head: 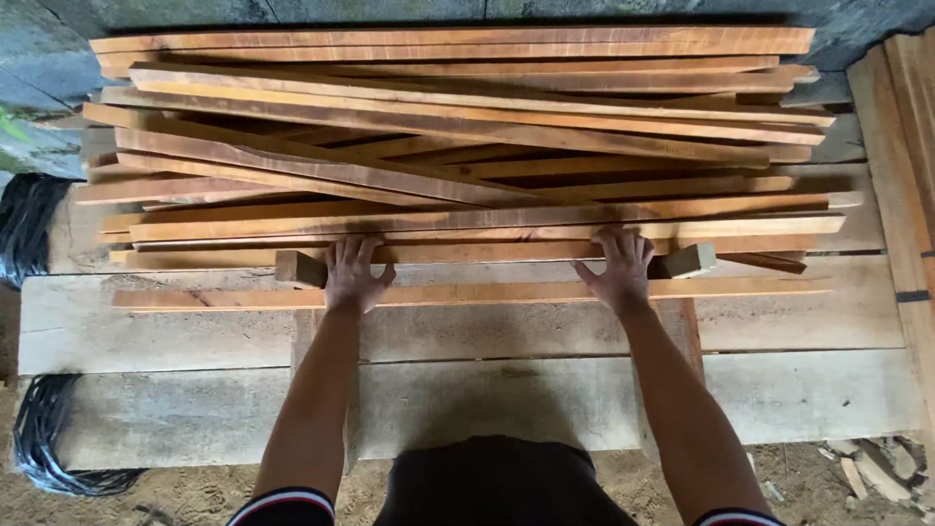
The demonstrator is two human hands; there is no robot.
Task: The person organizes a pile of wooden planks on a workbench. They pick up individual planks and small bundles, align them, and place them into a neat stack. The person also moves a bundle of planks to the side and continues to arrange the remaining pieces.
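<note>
Left hand (pixel 353 275): flat, fingers spread, palm down on a long thin wooden strip (pixel 467 293), fingertips reaching the next strip beyond. Right hand (pixel 617 270): same pose, further along the same strip. Beyond both hands: loose pile of reddish wooden strips (pixel 458 136). Beneath the hands: grey planks (pixel 799 326). Far outside the left hand: black coiled cable (pixel 44 438).
</note>
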